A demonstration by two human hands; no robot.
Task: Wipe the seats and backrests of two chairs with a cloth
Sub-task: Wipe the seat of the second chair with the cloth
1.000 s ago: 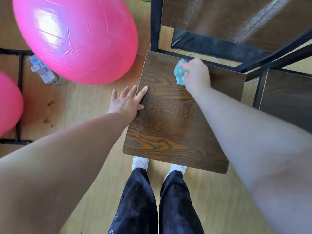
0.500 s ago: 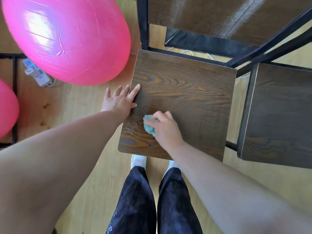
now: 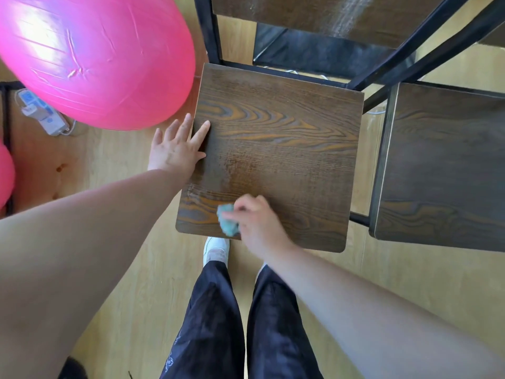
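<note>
Nearest the camera, dark trousers (image 3: 213, 324) and a white shoe (image 3: 216, 248) stand just short of the front edge of the first chair's seat (image 3: 287, 149). On that seat's near-left corner the right hand (image 3: 257, 220) has its fingers curled round a bunched teal cloth (image 3: 228, 221) and presses it to the wood; the hand is motion-blurred, so this looks like mid-stroke. Farther along the left edge the left hand (image 3: 176, 149) lies flat with straight, spread fingers, index and thumb on the seat, holding nothing and apparently steadying the chair. From the cloth, most of the seat lies away and to the right, its grain running side to side, so the next strokes probably go outward from the right hand, which is nearest. Beyond the far edge rises the backrest (image 3: 287, 9) in its black frame. The second chair's seat (image 3: 442, 173) lies just beside on the right. A pink exercise ball (image 3: 93, 56) sits far left.
</note>
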